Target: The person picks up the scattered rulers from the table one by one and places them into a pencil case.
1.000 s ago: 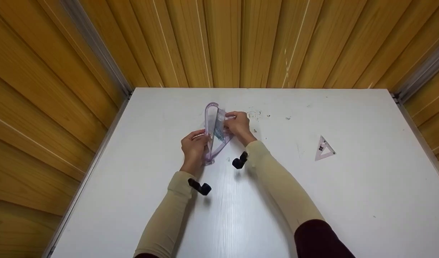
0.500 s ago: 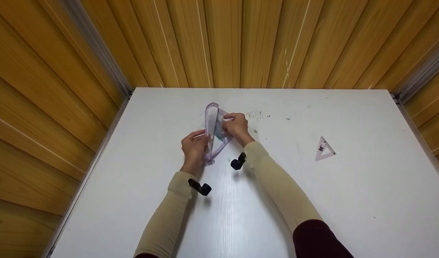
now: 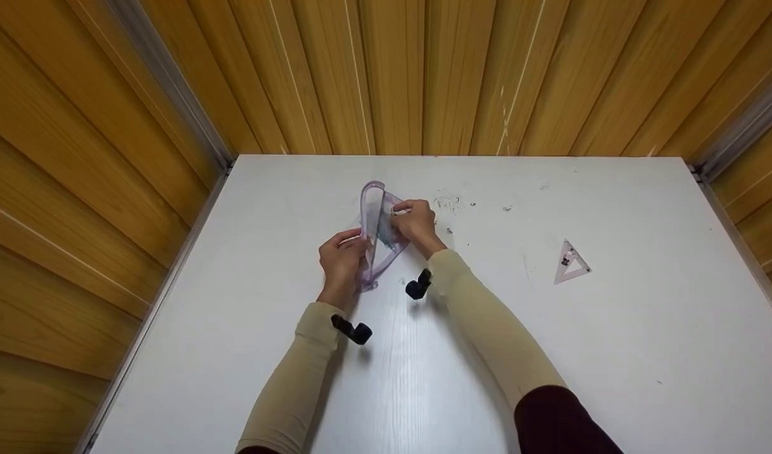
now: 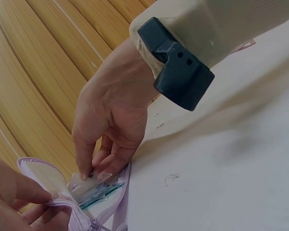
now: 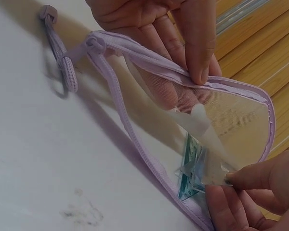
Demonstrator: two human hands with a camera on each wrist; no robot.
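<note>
A lilac mesh zipper pouch point(image 3: 371, 211) stands unzipped near the far side of the table, its mouth spread. My left hand point(image 3: 342, 258) pinches one zippered edge between thumb and fingers, as the right wrist view shows closely. At the opposite side, my right hand point(image 3: 416, 222) pinches a clear flat plastic piece point(image 5: 216, 166) inside the mouth; its full outline is hidden. Teal-marked clear plastic pieces point(image 5: 188, 173) lie in the pouch beside it. The zipper pull point(image 5: 70, 72) dangles at the pouch's near end.
A pale pink triangular set square point(image 3: 572, 265) with a triangular cut-out lies on the white table point(image 3: 644, 340), right of the hands. Dark smudges point(image 3: 449, 202) mark the tabletop. Wood-patterned panels point(image 3: 392, 75) rise behind the far edge.
My right hand has shifted slightly left and down, and the clear piece sits lower in the pouch. The left hand keeps its hold in the same place.
</note>
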